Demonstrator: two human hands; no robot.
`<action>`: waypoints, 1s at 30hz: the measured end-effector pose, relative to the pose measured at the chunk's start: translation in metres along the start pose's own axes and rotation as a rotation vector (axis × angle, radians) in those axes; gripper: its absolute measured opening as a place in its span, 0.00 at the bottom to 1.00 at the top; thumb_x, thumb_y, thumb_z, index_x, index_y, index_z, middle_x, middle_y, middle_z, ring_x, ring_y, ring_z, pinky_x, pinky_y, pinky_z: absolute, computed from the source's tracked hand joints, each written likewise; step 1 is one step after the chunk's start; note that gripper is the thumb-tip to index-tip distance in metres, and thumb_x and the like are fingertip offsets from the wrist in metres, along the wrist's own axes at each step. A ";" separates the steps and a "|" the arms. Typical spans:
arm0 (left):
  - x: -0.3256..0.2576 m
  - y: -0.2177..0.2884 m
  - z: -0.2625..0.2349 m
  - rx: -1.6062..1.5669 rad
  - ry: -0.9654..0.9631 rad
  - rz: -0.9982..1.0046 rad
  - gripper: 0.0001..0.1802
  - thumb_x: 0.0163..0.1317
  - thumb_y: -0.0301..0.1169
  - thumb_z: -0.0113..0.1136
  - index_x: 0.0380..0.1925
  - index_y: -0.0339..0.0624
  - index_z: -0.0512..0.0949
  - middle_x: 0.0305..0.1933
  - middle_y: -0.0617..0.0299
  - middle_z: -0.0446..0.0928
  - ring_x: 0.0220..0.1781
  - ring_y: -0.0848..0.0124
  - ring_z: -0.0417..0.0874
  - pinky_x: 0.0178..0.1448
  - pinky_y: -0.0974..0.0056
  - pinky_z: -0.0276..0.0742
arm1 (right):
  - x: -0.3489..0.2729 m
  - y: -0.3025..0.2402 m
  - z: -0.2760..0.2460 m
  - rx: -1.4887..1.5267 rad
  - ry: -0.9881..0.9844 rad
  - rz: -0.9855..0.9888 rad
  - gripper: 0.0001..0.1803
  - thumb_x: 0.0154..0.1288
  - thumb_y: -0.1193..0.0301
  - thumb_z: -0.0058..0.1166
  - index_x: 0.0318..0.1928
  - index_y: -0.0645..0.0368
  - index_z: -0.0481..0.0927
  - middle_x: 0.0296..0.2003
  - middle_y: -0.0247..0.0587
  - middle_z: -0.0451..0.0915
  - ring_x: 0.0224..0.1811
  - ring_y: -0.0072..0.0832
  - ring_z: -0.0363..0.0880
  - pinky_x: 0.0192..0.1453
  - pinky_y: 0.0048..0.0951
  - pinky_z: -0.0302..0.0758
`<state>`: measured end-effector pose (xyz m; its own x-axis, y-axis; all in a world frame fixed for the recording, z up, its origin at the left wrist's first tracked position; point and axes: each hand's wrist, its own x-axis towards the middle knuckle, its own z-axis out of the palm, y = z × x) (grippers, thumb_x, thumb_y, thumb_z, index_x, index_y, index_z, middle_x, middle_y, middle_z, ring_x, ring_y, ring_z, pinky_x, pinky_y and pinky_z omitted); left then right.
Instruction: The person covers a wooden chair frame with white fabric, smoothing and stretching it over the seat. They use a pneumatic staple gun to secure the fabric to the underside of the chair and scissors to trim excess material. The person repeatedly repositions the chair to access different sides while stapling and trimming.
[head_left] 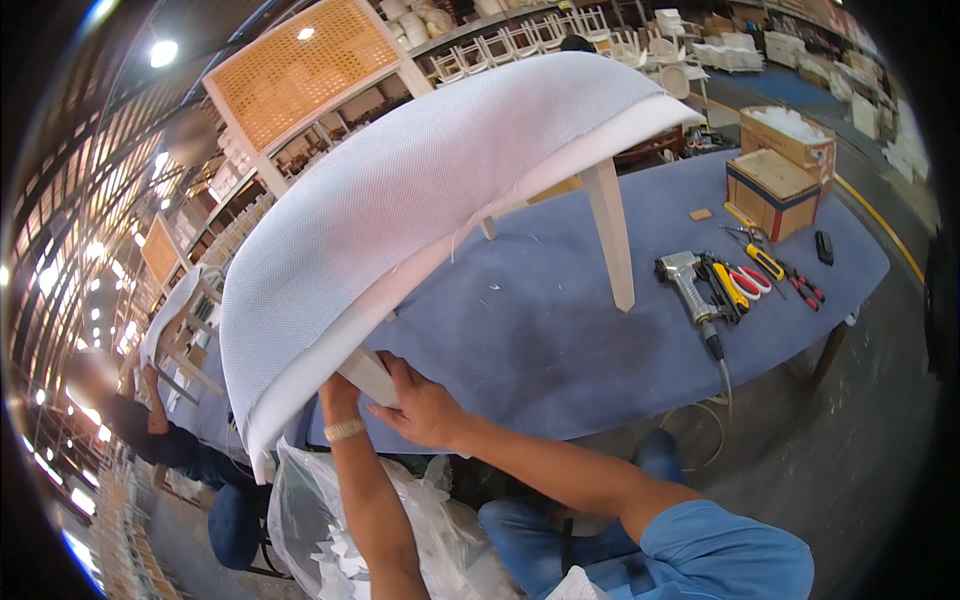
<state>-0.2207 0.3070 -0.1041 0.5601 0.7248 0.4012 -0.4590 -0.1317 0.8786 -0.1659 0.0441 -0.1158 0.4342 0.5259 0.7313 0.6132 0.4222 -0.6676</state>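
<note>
An upholstered chair stands tilted over the blue padded worktable. Pale woven fabric covers its broad curved surface, with white padding along the lower edge and loose threads hanging there. Its bare wooden legs show below; one leg points down toward the tabletop. My right hand is closed round the nearest wooden leg, thumb along its side. On the other side of that leg is my left hand, a banded watch on its wrist. The leg and the padded edge hide its fingers.
On the worktable's right side lie a staple gun with an air hose, pliers, a screwdriver and cardboard boxes. A clear plastic bag with white scraps is below. Another person works at far left.
</note>
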 end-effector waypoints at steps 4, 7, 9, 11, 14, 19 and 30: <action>-0.125 0.069 0.113 -0.078 0.228 0.118 0.32 0.80 0.53 0.37 0.65 0.36 0.69 0.55 0.43 0.81 0.46 0.57 0.86 0.52 0.59 0.84 | 0.036 0.013 -0.095 -0.043 0.022 -0.135 0.19 0.70 0.65 0.58 0.55 0.63 0.76 0.49 0.50 0.83 0.51 0.43 0.82 0.57 0.40 0.79; -0.147 0.076 0.134 0.145 0.365 0.322 0.35 0.80 0.57 0.31 0.64 0.36 0.68 0.50 0.45 0.83 0.39 0.60 0.87 0.44 0.62 0.84 | 0.071 0.029 -0.217 0.146 0.688 0.021 0.12 0.78 0.65 0.52 0.47 0.61 0.81 0.42 0.38 0.84 0.47 0.22 0.80 0.51 0.29 0.78; -0.138 0.064 0.133 0.359 0.424 0.461 0.37 0.80 0.59 0.29 0.62 0.35 0.69 0.48 0.46 0.83 0.34 0.63 0.87 0.39 0.64 0.84 | 0.106 0.067 -0.294 -0.310 0.950 -0.043 0.24 0.81 0.52 0.46 0.46 0.63 0.79 0.40 0.40 0.82 0.43 0.25 0.78 0.48 0.28 0.75; -0.112 0.046 0.146 0.379 0.390 0.440 0.38 0.79 0.60 0.30 0.59 0.34 0.71 0.44 0.48 0.83 0.30 0.65 0.86 0.36 0.65 0.82 | 0.136 0.131 -0.336 -0.237 0.826 0.198 0.32 0.81 0.45 0.35 0.46 0.64 0.80 0.38 0.42 0.83 0.40 0.28 0.79 0.47 0.29 0.75; -0.085 0.037 0.119 0.467 0.449 0.394 0.34 0.80 0.55 0.34 0.56 0.32 0.73 0.40 0.50 0.83 0.30 0.67 0.85 0.33 0.65 0.83 | 0.135 0.140 -0.306 0.020 0.516 0.436 0.43 0.81 0.40 0.21 0.45 0.66 0.81 0.33 0.45 0.84 0.36 0.32 0.80 0.45 0.33 0.76; -0.046 0.034 0.065 0.542 0.628 0.485 0.38 0.79 0.60 0.33 0.47 0.32 0.76 0.27 0.53 0.82 0.23 0.68 0.82 0.30 0.65 0.81 | 0.089 0.100 -0.261 0.017 0.515 0.348 0.44 0.81 0.41 0.21 0.38 0.66 0.83 0.26 0.45 0.83 0.32 0.34 0.81 0.42 0.36 0.76; -0.055 0.033 0.059 0.417 0.460 0.315 0.40 0.77 0.64 0.36 0.47 0.32 0.77 0.30 0.55 0.80 0.31 0.68 0.83 0.40 0.63 0.81 | 0.018 -0.036 -0.265 0.193 0.518 -0.171 0.21 0.76 0.63 0.56 0.58 0.69 0.77 0.55 0.43 0.79 0.57 0.28 0.76 0.63 0.33 0.72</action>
<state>-0.2260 0.2226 -0.0825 0.0524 0.8100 0.5841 -0.1972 -0.5650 0.8012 -0.0058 -0.1571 -0.0414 0.6355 0.0287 0.7716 0.5928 0.6221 -0.5114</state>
